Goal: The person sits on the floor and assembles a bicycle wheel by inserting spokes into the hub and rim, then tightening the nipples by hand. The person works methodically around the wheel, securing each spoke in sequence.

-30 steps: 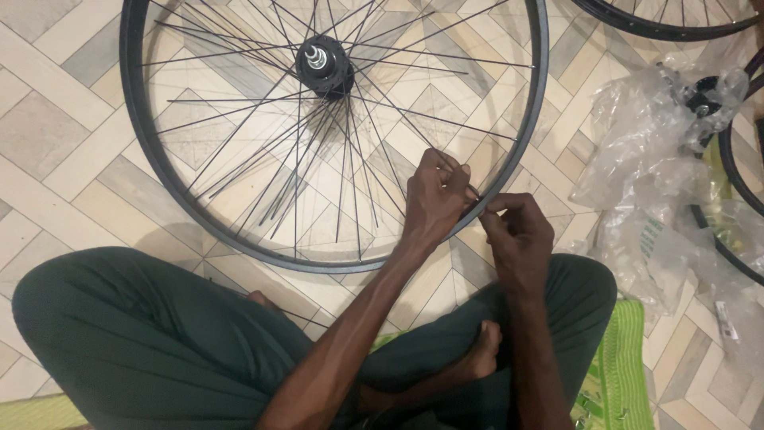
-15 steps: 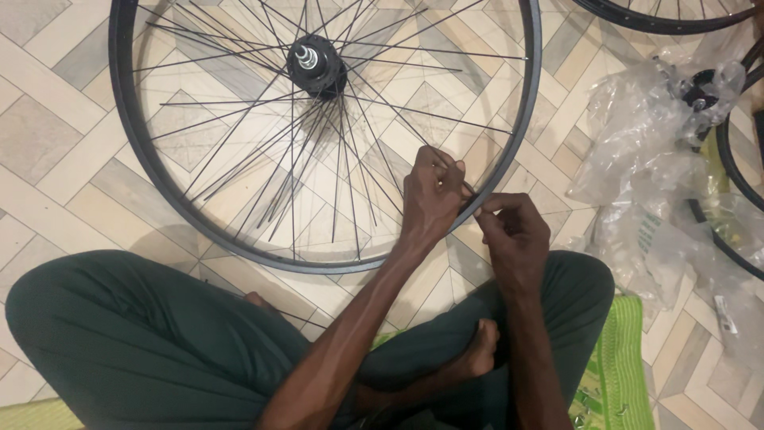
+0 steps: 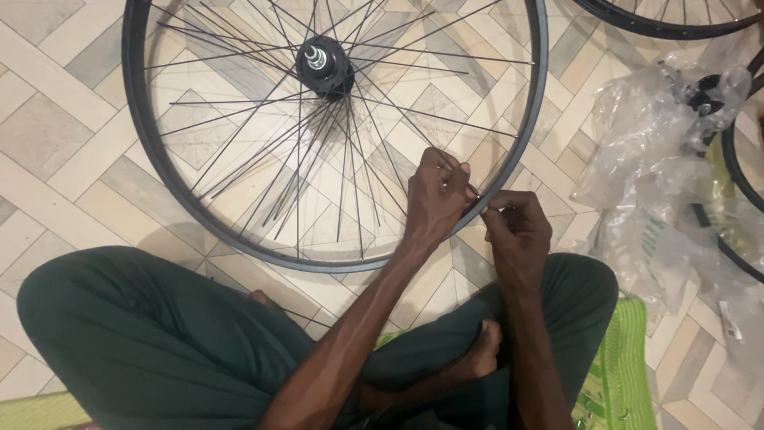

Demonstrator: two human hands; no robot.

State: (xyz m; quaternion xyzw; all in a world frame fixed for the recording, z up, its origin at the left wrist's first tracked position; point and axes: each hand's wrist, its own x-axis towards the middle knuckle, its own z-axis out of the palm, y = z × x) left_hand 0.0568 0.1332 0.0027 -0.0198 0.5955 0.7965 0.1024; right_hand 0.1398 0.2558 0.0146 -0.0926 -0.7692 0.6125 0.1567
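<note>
Nearest the camera, the person sits cross-legged on a tiled floor [image 3: 56, 135] in dark green trousers [image 3: 143, 342], a bare foot [image 3: 481, 354] tucked between the knees and a green mat [image 3: 621, 366] at 4 o'clock.

Both forearms reach forward to the wheel's rim [image 3: 509, 171] at about 4 o'clock on the wheel. The left hand [image 3: 436, 199] is pinched shut on a spoke [image 3: 446, 162] just inside the rim; the right hand [image 3: 517, 231] is closed on something small at the rim's outer edge, too small to tell what. The hands sit close together, nearly touching, with the rim between them. The left hand is the nearer one to the spoke. The spoke's long axis runs from the hands up toward 10 o'clock, to the hub [image 3: 325, 68].

The wheel lies flat on the floor, hub well beyond the hands.

At 2 o'clock lies crumpled clear plastic wrap [image 3: 652, 151]; small dark parts seem to sit in it. More rims [image 3: 676, 28] show farthest off.
</note>
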